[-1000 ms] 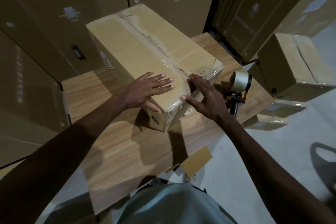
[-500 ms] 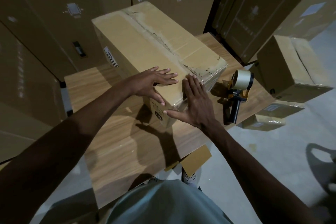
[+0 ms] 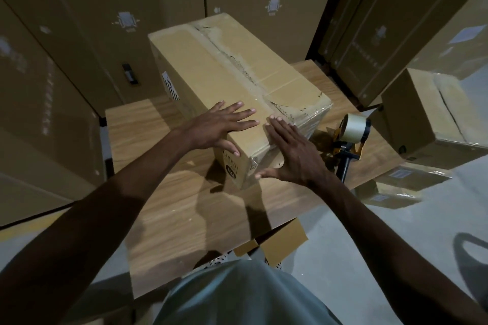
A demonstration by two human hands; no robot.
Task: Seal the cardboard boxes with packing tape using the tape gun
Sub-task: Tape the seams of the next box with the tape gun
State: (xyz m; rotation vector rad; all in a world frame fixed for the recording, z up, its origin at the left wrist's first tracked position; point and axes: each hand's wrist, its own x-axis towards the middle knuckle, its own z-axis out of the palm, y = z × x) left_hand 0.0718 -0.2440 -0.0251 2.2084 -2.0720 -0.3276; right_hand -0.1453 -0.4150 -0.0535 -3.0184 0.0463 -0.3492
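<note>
long brown cardboard box (image 3: 227, 92), taped seam, mid-frame on wooden surface (image 3: 184, 206) | left hand (image 3: 219, 126) flat on box top, fingers spread | right hand (image 3: 293, 155) flat over near corner, fingers straight together, thumb out | yellow-black tape gun (image 3: 351, 137) on surface, right of box
</note>
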